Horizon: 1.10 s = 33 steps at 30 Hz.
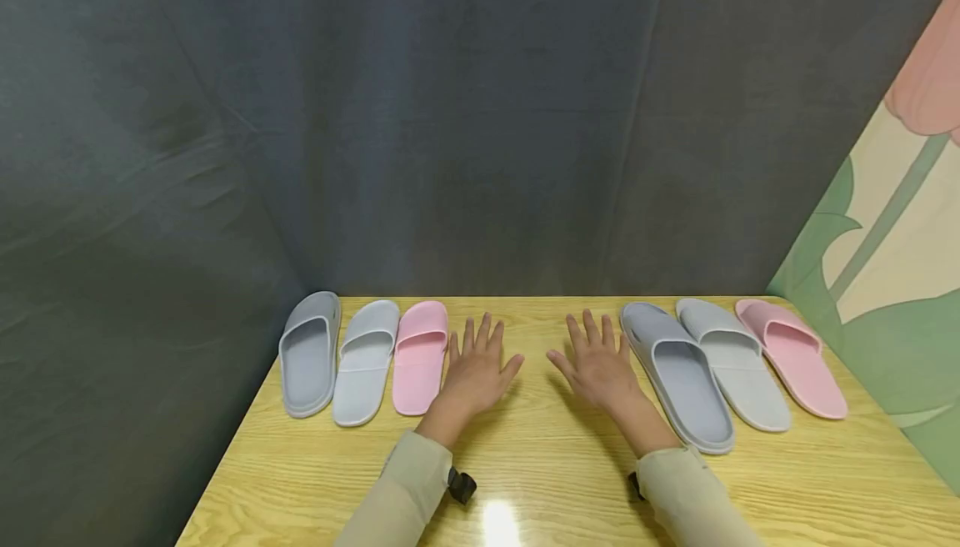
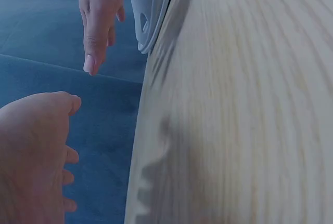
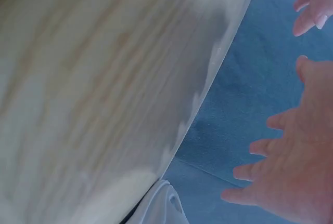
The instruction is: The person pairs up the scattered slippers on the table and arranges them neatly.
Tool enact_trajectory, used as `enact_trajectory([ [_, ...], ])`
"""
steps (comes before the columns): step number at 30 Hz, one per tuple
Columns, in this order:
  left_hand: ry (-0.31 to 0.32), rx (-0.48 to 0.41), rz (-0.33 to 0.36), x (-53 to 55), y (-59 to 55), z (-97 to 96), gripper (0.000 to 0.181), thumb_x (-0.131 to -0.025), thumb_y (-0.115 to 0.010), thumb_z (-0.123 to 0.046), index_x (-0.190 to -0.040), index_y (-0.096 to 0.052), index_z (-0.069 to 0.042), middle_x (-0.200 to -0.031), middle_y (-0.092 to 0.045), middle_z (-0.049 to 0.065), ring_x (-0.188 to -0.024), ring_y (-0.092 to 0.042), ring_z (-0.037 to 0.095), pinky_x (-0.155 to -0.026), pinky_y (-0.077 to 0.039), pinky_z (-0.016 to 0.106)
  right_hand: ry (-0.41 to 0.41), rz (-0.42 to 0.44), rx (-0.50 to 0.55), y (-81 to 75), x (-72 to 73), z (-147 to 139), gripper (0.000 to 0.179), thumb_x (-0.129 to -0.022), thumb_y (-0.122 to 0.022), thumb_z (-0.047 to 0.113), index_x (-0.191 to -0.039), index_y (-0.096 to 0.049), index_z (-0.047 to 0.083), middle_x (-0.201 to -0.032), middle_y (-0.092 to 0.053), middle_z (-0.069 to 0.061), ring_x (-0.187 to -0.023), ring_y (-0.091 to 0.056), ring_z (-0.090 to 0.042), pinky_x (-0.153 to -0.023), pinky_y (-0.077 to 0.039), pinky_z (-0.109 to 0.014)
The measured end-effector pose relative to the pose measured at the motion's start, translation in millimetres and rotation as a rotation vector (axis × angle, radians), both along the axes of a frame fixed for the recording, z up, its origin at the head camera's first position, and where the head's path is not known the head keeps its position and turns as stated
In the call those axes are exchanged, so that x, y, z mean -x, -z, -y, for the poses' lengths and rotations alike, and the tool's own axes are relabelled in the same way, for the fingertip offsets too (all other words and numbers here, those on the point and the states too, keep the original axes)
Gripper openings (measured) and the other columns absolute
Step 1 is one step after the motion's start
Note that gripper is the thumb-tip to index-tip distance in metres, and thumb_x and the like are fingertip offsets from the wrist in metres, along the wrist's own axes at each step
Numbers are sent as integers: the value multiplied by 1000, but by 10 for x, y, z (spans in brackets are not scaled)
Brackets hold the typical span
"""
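dark grey slippers (image 1: 693, 393): 2 | light grey slippers (image 1: 360, 393): 2 | pink slippers (image 1: 419, 373): 2 | hands (image 1: 474, 373): 2 | table (image 1: 555, 472): 1

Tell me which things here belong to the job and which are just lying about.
Likely part of the job:
left darker grey slipper
left light grey slipper
left pink slipper
right darker grey slipper
right light grey slipper
right pink slipper

Just surroundings:
wooden table
dark cloth backdrop
flower-patterned panel
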<state>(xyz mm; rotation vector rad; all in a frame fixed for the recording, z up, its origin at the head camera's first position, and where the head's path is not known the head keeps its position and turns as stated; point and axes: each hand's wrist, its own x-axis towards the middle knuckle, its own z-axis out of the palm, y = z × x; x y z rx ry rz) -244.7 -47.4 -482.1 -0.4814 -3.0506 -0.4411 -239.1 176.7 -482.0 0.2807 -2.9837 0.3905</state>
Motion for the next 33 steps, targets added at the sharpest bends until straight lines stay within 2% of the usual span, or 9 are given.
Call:
enact_trajectory([
  [5, 6, 3, -11, -1, -77, 15, 73, -105, -30, -60, -162, -23, -14, -170, -10, 12, -156, -2, 37, -121, -5, 62, -2, 0, -1, -46, 3, 2, 78, -104, -40, 58, -161, -25, 7, -164, -19, -27, -150, -10, -54, -112, -14, -76],
  [11, -3, 13, -26, 14, -173, 124, 75, -104, -28, -63, -162, -23, -15, -170, -11, 11, -156, -3, 37, -121, -7, 62, 4, 6, -2, -130, 17, -89, 79, -104, -41, 59, -160, -24, 6, -164, -17, -28, -149, -9, -55, -112, -14, -76],
  [19, -21, 5, -57, 25, -208, 367, 74, -105, -33, -60, -161, -25, -12, -169, -14, 13, -154, -11, 41, -121, -9, 63, 5, 11, 36, -279, -27, -276, 79, -104, -43, 57, -159, -25, 4, -164, -15, -29, -148, -8, -56, -112, -10, -75],
  [26, -49, 29, -76, 38, -259, 557, 76, -104, -35, -61, -161, -26, -11, -167, -18, 15, -154, -12, 40, -121, -10, 62, 6, -5, 17, -303, -22, -363, 80, -103, -43, 58, -159, -25, 3, -163, -17, -30, -147, -10, -57, -111, -11, -76],
  [33, -30, 22, -97, 70, -279, 640, 76, -104, -38, -59, -159, -29, -9, -166, -22, 18, -152, -15, 43, -120, -13, 63, 15, -20, 7, -327, -22, -428, 78, -103, -47, 54, -158, -28, 2, -162, -19, -31, -147, -10, -58, -110, -12, -77],
])
